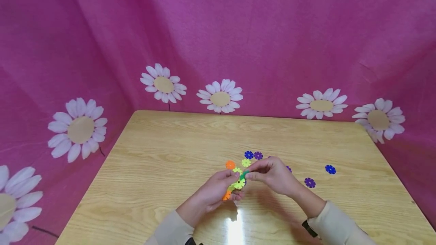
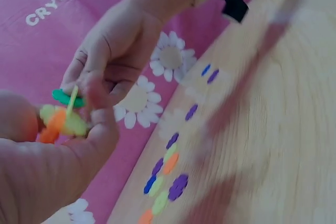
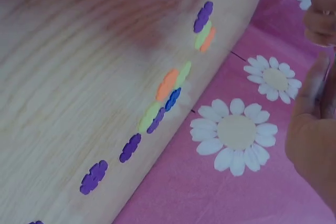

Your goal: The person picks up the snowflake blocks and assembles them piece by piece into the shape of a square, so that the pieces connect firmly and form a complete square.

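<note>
Above the table, my left hand [image 1: 216,190] grips a cluster of joined notched plastic discs. Yellow-green discs [image 1: 240,183] and an orange disc [image 1: 227,195] show in it. From the other side my right hand [image 1: 274,175] pinches a green notched disc [image 1: 243,175] between thumb and fingers, against the cluster. In the left wrist view the green disc [image 2: 65,97] touches the yellow-green piece [image 2: 71,123], with orange [image 2: 51,130] below it; blur hides the exact joint. Only parts of the hands show at the right edge of the right wrist view, without the cluster.
Loose notched discs lie on the wooden table [image 1: 163,154] beyond and right of the hands: an orange disc [image 1: 230,165], a blue disc [image 1: 249,155], a purple disc [image 1: 310,182] and several others. A pink cloth [image 1: 265,41] with daisies surrounds the table.
</note>
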### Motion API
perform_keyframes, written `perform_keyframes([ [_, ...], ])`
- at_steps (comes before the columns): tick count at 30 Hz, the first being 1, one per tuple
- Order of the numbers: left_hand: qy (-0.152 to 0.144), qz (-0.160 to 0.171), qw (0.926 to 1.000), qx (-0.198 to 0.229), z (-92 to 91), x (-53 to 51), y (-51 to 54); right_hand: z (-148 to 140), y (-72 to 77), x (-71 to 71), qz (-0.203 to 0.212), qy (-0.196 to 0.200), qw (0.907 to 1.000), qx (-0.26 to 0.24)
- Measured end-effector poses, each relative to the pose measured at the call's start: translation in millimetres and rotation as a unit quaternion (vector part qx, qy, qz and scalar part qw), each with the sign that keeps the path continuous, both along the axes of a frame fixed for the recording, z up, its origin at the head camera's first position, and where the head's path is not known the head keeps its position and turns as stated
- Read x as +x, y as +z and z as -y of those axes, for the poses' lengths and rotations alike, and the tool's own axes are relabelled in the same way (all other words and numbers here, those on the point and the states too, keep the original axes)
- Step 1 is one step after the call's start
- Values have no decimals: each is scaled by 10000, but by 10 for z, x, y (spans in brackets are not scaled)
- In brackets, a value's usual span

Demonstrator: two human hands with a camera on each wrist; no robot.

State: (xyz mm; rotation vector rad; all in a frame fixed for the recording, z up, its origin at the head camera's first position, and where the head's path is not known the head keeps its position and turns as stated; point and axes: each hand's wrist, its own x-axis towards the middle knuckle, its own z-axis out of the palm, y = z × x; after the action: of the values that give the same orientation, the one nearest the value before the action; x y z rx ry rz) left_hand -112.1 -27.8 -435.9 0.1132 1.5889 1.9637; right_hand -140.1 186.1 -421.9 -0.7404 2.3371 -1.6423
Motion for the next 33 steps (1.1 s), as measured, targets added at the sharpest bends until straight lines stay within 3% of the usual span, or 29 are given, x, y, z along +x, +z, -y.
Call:
perform_keyframes([
  [5, -848, -460, 9946, -381, 49, -56, -5, -46, 24, -27, 11, 272, 9996, 51],
  [9, -1138, -547, 9910, -438, 58, -127, -2, -70, 18, -17, 79, 356, 9993, 111],
  [14, -1167, -415, 9920, -245, 21, -171, -8, -91, 10, -14, -28, 152, 9993, 352],
  [18, -948, -299, 9945, -325, -3, -171, -24, -144, -25, -98, -183, -166, 9985, 495],
  [20, -826, -235, 9958, -307, 4, -163, -29, -165, -72, -161, -445, -446, 9943, 855],
  [22, -732, -171, 9968, -286, 11, -153, -31, -181, -139, -216, -722, -717, 9838, 1479],
  [26, -605, -30, 9978, -261, 32, -136, -40, -154, -297, -279, -1415, -718, 9386, 3063],
  [29, -554, 6, 9982, -226, 42, -127, -47, -109, -395, -309, -1714, -651, 9126, 3655],
  [33, -525, 62, 9984, -174, 49, -117, -47, -75, -455, -322, -1741, -772, 9013, 3891],
])
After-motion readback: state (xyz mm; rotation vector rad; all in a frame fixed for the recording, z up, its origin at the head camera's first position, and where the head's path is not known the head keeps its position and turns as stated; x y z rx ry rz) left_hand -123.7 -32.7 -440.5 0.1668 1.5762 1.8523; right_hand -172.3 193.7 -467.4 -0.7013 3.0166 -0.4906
